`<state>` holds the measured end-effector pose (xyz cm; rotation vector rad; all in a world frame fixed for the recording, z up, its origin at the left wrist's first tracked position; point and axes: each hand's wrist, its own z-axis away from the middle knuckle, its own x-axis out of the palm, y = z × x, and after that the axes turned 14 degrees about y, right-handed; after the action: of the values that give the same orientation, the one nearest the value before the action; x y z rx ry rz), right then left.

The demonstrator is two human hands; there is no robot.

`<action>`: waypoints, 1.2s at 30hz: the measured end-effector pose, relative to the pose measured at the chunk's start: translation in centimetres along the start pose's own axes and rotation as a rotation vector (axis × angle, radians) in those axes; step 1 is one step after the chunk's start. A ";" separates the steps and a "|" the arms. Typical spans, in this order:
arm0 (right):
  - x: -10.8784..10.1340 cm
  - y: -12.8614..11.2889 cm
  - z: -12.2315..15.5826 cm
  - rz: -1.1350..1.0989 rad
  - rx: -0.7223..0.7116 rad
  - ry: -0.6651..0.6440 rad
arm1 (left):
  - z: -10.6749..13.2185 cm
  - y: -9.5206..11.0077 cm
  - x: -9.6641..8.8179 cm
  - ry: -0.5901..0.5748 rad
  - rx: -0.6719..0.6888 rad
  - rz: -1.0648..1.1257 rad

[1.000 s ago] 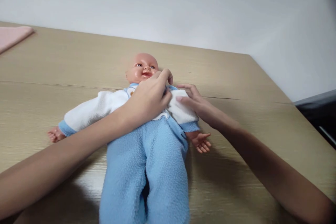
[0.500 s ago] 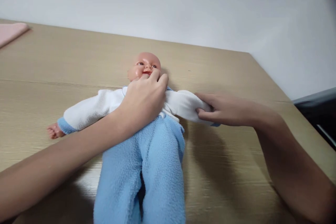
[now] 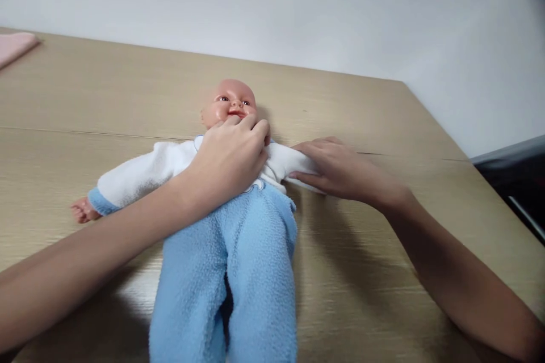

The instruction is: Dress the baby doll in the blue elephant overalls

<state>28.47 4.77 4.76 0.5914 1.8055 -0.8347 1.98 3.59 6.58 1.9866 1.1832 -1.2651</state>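
A baby doll (image 3: 232, 103) lies on its back on a wooden table (image 3: 383, 249), head away from me. It wears a white fleece top (image 3: 140, 173) with blue cuffs and light blue trousers (image 3: 232, 278). My left hand (image 3: 230, 159) rests on the doll's chest just under the chin, fingers curled closed on the top's collar. My right hand (image 3: 340, 170) lies over the doll's right-side sleeve (image 3: 289, 161), fingers closed around it and hiding the cuff and the doll's hand. The doll's other hand (image 3: 80, 211) shows at the left.
A pink cloth (image 3: 15, 45) lies at the table's far left corner. A white wall (image 3: 272, 5) runs behind the table. A dark object (image 3: 517, 178) stands past the table's right edge.
My right hand took the doll's right-side arm from its side, drew it outward, and has now slid inward along the sleeve. My left hand stayed on the chest near the collar.
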 end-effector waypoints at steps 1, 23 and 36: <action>-0.1 -0.2 0.1 0.048 -0.014 0.030 | 0.0 0.0 0.0 0.000 0.000 -0.006; 4.2 -4.0 4.3 -1.121 0.164 -0.037 | -0.2 0.1 -0.1 -0.006 -0.058 0.090; 6.9 -5.4 3.6 -0.674 0.373 0.405 | 0.1 -1.0 0.0 0.065 0.166 0.462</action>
<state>24.27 -1.34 -1.09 0.3944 2.2800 -1.6233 1.06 3.99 6.60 2.2639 0.6032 -1.0905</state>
